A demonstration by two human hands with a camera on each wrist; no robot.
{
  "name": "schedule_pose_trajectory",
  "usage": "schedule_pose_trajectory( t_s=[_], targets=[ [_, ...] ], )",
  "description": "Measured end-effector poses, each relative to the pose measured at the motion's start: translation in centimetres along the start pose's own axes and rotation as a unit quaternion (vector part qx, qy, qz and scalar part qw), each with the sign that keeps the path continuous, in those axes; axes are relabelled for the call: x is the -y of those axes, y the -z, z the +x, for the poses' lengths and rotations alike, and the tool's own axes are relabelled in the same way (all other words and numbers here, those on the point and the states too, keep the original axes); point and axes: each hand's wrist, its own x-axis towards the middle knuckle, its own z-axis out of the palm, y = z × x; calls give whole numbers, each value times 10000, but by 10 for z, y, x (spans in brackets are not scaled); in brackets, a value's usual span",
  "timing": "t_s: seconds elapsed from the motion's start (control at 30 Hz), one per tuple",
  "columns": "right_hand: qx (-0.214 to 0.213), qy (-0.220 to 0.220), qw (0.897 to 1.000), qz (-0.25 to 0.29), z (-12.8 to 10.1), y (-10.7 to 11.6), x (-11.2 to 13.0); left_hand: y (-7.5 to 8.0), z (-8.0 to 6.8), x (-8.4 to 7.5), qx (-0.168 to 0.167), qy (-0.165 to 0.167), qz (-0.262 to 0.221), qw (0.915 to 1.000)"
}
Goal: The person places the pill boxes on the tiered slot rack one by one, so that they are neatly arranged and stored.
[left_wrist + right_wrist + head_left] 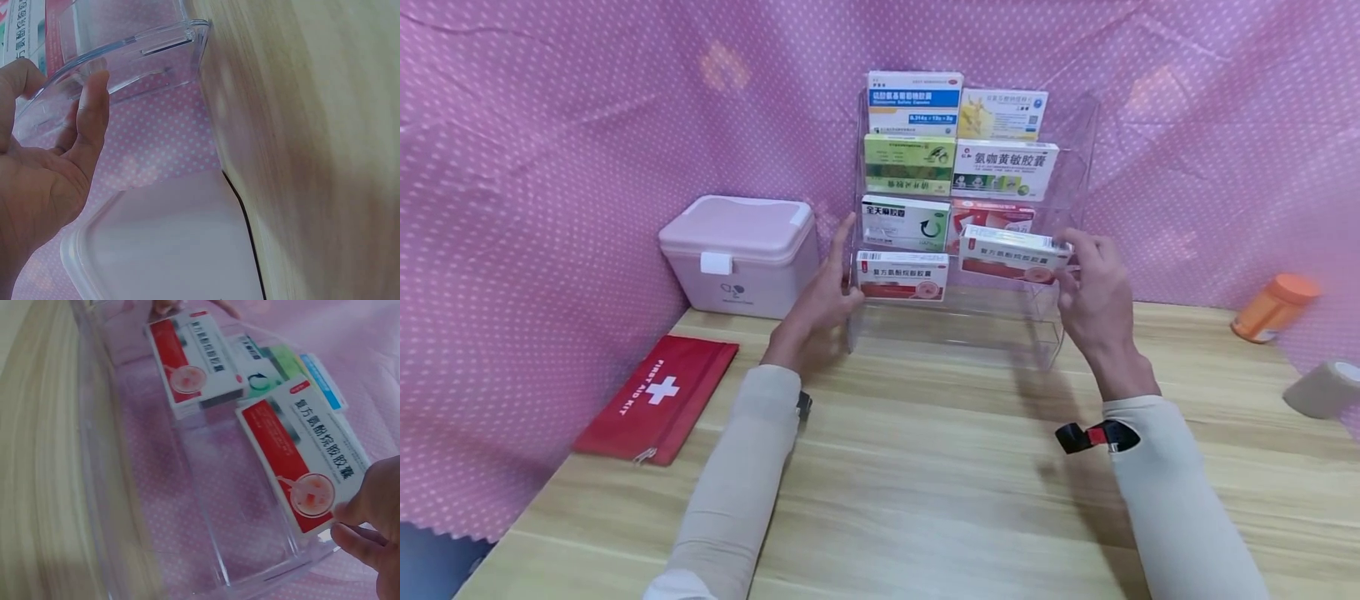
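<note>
A clear tiered rack [955, 327] stands at the back of the wooden table, its upper steps filled with several medicine boxes. My left hand [831, 287] lies with straight fingers against the rack's left wall [137, 44]; the left hand [59, 156] holds nothing. On the lowest step's left side sits a red-and-white box [901, 276], also visible as the far red-and-white box [190, 359]. My right hand [1086, 279] pinches the right end of a matching red-and-white box [1011, 254], held slightly tilted at the lowest step's right side. In the right wrist view this held box [306, 456] hangs over the rack's empty trough [206, 506], between my fingertips [356, 534].
A pink lidded storage case [737, 250] stands left of the rack, with a red first-aid pouch [658, 396] in front of it. An orange bottle [1273, 308] and a beige bandage roll [1322, 389] lie at the right edge. Pink dotted cloth surrounds the table [925, 467].
</note>
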Motion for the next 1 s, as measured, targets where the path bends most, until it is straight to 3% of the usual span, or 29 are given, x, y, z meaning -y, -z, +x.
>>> schedule_pose_trajectory(
  t_s=[0.2, 0.37, 0.6, 0.77, 1.0],
  targets=[
    [281, -47, 9993, 231, 2, 10, -8, 0, -1, 0, 49, 40, -10, 10000],
    [456, 166, 9987, -158, 1, 6, -6, 0, 0, 0, 28, -21, -30, 10000],
    [1666, -398, 9817, -835, -8, -9, 1, 0, 0, -2, 41, 40, -122, 9999],
    [1687, -432, 9798, -987, -13, -16, 5, 0, 1, -4, 40, -70, -97, 9999],
    [1523, -138, 9820, -1105, -17, -21, 7, 1, -1, -2, 105, -18, -52, 9999]
  ],
)
